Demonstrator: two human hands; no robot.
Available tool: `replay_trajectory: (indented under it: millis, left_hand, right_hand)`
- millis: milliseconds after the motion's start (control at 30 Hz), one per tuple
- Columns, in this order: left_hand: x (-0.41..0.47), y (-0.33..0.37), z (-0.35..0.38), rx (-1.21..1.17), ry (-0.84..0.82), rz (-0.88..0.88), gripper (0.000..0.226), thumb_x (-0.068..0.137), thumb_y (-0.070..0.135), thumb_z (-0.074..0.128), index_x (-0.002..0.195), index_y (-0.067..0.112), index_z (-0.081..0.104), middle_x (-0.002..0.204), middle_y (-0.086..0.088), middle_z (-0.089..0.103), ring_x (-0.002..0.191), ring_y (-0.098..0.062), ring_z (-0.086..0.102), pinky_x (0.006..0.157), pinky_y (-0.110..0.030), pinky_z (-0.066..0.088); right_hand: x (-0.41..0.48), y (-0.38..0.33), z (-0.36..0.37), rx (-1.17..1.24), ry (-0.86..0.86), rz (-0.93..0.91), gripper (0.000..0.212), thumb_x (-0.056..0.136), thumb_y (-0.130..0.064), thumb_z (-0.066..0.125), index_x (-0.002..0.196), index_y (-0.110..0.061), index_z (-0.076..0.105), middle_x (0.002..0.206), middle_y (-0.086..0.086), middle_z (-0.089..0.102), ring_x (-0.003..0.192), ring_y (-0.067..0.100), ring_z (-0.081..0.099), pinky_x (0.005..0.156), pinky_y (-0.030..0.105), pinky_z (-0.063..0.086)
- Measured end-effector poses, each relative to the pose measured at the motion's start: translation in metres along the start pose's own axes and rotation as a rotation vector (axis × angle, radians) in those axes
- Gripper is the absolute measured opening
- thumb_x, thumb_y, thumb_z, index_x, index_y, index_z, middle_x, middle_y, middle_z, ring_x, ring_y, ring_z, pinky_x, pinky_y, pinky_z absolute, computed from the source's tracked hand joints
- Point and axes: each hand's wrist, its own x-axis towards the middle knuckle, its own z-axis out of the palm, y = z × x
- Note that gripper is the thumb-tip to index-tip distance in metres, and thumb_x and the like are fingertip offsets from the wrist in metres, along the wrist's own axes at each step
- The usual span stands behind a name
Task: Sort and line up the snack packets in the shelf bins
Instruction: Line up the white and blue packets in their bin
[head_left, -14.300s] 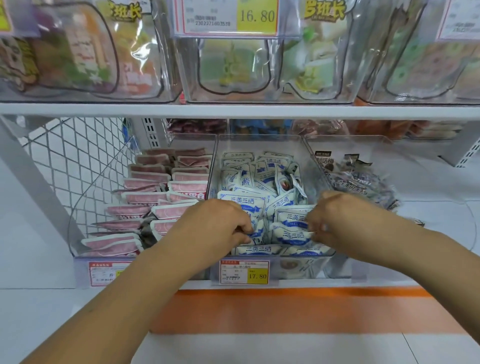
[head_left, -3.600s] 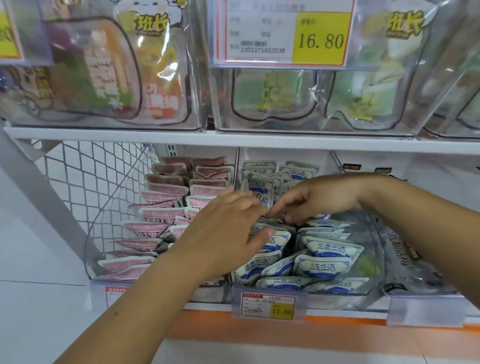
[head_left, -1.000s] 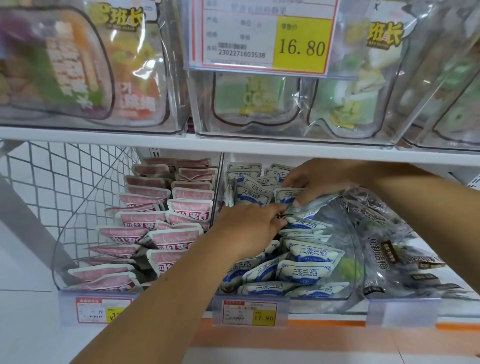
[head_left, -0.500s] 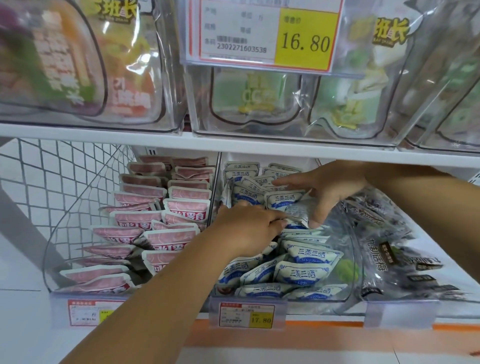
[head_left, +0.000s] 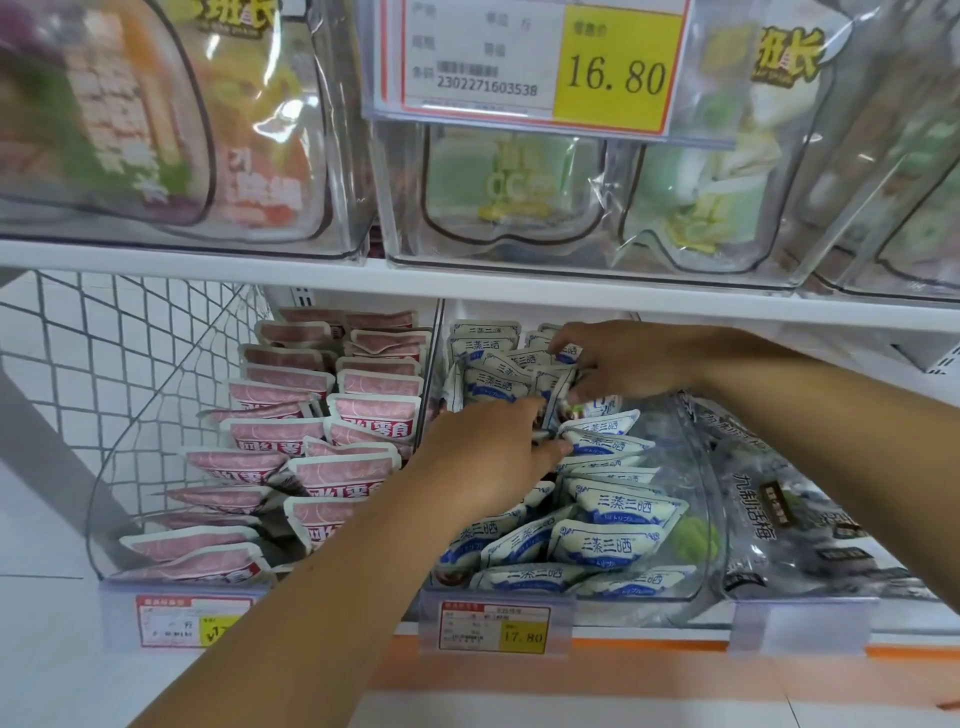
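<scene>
The fingers (head_left: 562, 339) of your right hand (head_left: 631, 364) are curled and close together, pinching the top edges of the blue-and-white packets (head_left: 608, 545) that stand upright at the back of the row; the fingers (head_left: 524, 410) of your left hand (head_left: 488, 457) are curled too, thumb pressed in, gripping packets of the same kind just in front, so the two hands nearly meet; both forearms reach in from the lower edge of the view, the left from the bottom centre, the right from the right side; these packets fill the middle bin (head_left: 698, 525), a clear plastic one on the lower shelf, the nearer ones leaning in overlapping rows towards the front; a price tag (head_left: 493, 626) reading 17.80 hangs on its front lip; the left bin (head_left: 101, 493) holds pink packets (head_left: 374, 410) in two leaning columns, with white wire mesh (head_left: 104, 353) behind it; to the right lie dark packets (head_left: 779, 514) with white lettering; above, a white shelf board (head_left: 208, 260) carries larger clear bins of blurred snack bags and a tag (head_left: 535, 62) reading 16.80.
</scene>
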Motion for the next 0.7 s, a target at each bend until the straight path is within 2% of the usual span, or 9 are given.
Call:
replay_trajectory:
  millis: [67, 100, 167, 200, 233, 367, 500, 600, 700]
  left_hand:
    - [-0.001, 0.000, 0.000, -0.007, 0.034, 0.018, 0.064, 0.096, 0.060, 0.037, 0.149, 0.026, 0.027, 0.139, -0.005, 0.051, 0.124, -0.024, 0.051, 0.099, -0.039, 0.043]
    - [-0.001, 0.000, 0.000, -0.014, 0.032, 0.025, 0.063, 0.096, 0.059, 0.037, 0.149, 0.026, 0.028, 0.140, -0.005, 0.050, 0.125, -0.024, 0.050, 0.099, -0.039, 0.043]
    - [-0.001, -0.001, 0.000, -0.004, -0.006, 0.034, 0.059, 0.097, 0.058, 0.035, 0.148, 0.028, 0.031, 0.144, -0.005, 0.047, 0.128, -0.025, 0.046, 0.101, -0.039, 0.042]
    - [0.000, -0.001, 0.000, 0.013, -0.026, 0.040, 0.058, 0.098, 0.058, 0.033, 0.147, 0.029, 0.034, 0.144, -0.004, 0.047, 0.129, -0.025, 0.046, 0.102, -0.040, 0.042]
    - [0.000, -0.002, 0.001, 0.028, -0.034, 0.048, 0.056, 0.098, 0.058, 0.031, 0.145, 0.030, 0.037, 0.143, -0.004, 0.048, 0.128, -0.024, 0.047, 0.101, -0.040, 0.042]
    - [0.003, -0.004, 0.004, 0.059, 0.005, 0.067, 0.050, 0.100, 0.055, 0.029, 0.137, 0.027, 0.047, 0.128, -0.003, 0.059, 0.114, -0.024, 0.055, 0.091, -0.038, 0.047]
    - [0.000, -0.001, 0.002, 0.046, 0.026, 0.055, 0.051, 0.099, 0.055, 0.032, 0.136, 0.024, 0.047, 0.119, -0.003, 0.062, 0.102, -0.022, 0.057, 0.081, -0.034, 0.047]
    - [-0.017, 0.002, -0.012, -0.051, 0.113, 0.105, 0.057, 0.096, 0.054, 0.043, 0.145, 0.028, 0.036, 0.140, 0.001, 0.050, 0.122, -0.017, 0.050, 0.096, -0.032, 0.042]
    - [-0.039, -0.011, -0.033, -0.043, 0.295, 0.178, 0.053, 0.093, 0.052, 0.049, 0.143, 0.037, 0.037, 0.140, 0.011, 0.048, 0.125, -0.007, 0.044, 0.098, -0.020, 0.032]
  right_hand:
    - [0.006, -0.003, 0.007, -0.056, -0.043, 0.016, 0.061, 0.091, -0.035, 0.063, 0.144, -0.021, 0.035, 0.144, 0.005, 0.046, 0.125, 0.022, 0.047, 0.092, 0.026, 0.034]
    - [0.008, -0.004, 0.008, -0.093, -0.071, 0.013, 0.056, 0.092, -0.036, 0.061, 0.141, -0.020, 0.040, 0.141, 0.004, 0.047, 0.124, 0.023, 0.047, 0.090, 0.026, 0.033]
    - [0.009, -0.003, 0.007, -0.138, -0.085, -0.011, 0.027, 0.092, -0.035, 0.061, 0.115, -0.023, 0.053, 0.115, -0.002, 0.058, 0.106, 0.021, 0.052, 0.081, 0.027, 0.036]
    - [0.007, 0.000, 0.005, -0.173, -0.082, -0.032, 0.014, 0.091, -0.034, 0.063, 0.097, -0.026, 0.052, 0.098, -0.005, 0.057, 0.097, 0.020, 0.052, 0.075, 0.029, 0.036]
    - [0.004, 0.003, 0.004, -0.206, -0.085, -0.042, 0.016, 0.091, -0.032, 0.063, 0.089, -0.025, 0.049, 0.087, -0.008, 0.052, 0.091, 0.019, 0.051, 0.072, 0.030, 0.036]
    - [-0.003, 0.000, 0.015, -0.349, -0.047, 0.010, 0.009, 0.094, -0.022, 0.056, 0.100, -0.025, 0.050, 0.089, -0.008, 0.048, 0.087, 0.016, 0.049, 0.067, 0.028, 0.037]
    - [0.013, -0.005, 0.027, -0.385, -0.035, 0.043, 0.034, 0.091, -0.011, 0.052, 0.118, -0.032, 0.055, 0.112, -0.006, 0.058, 0.098, 0.018, 0.055, 0.058, 0.024, 0.034]
    - [0.010, 0.003, 0.009, -0.183, -0.097, -0.047, 0.028, 0.088, -0.018, 0.063, 0.115, -0.026, 0.059, 0.111, -0.006, 0.062, 0.102, 0.018, 0.058, 0.078, 0.030, 0.045]
    - [0.001, -0.002, -0.004, 0.150, -0.066, -0.146, 0.029, 0.089, -0.017, 0.063, 0.118, -0.015, 0.063, 0.113, 0.005, 0.067, 0.105, 0.026, 0.062, 0.095, 0.040, 0.048]
